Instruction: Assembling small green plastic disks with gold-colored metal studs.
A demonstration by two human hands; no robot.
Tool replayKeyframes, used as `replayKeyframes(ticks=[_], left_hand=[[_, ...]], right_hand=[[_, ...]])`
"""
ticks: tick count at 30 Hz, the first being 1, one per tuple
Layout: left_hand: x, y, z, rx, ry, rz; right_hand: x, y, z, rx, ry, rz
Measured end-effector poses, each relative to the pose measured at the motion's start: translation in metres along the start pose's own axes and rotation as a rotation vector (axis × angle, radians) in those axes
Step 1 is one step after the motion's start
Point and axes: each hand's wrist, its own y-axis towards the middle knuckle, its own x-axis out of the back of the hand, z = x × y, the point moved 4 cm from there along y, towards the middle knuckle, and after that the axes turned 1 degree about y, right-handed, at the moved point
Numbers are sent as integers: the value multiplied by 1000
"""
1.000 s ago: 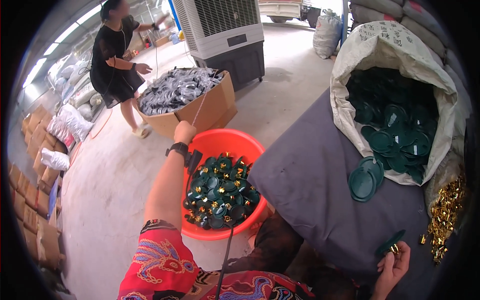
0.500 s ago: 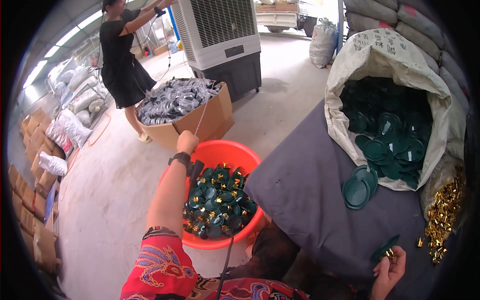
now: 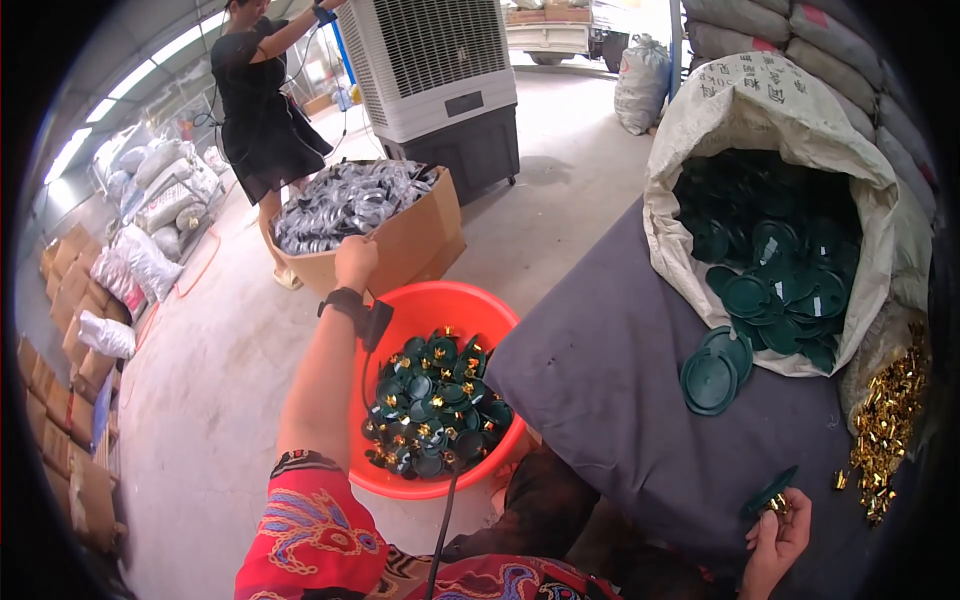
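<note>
My left hand, with a dark band on its wrist, reaches out to the near rim of a cardboard box. Its fingers are closed, and what they grip is hidden. Low on the right, my right hand pinches a dark green round plastic disc, tilted on edge, together with small gold metal clips. Under my left forearm stands an orange-red basin of green discs, many with gold clips on them. Several loose green discs lie on the grey cloth.
A white woven sack lies open on the cloth, full of green discs. Gold clips are heaped at the right edge. Wrapped dark pieces fill the box. Behind it are a person in black and a large air cooler.
My left hand has moved up and left to the box rim, and the string near it no longer shows. The person in black has shifted right. My right hand keeps its hold.
</note>
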Motion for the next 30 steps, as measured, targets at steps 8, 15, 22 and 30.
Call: replayKeyframes(ticks=[8,15,22,30], left_hand=[[25,10,-4,87,-341,-65],[49,8,-23,146,-673,26],[54,13,-41,120,-680,15],[57,7,-43,92,-703,43]], right_hand=[[1,-1,0,1,-29,-25],[1,-1,-1,-18,-40,-39],[3,0,-2,-21,-28,-37],[3,-1,1,-56,-27,-47]])
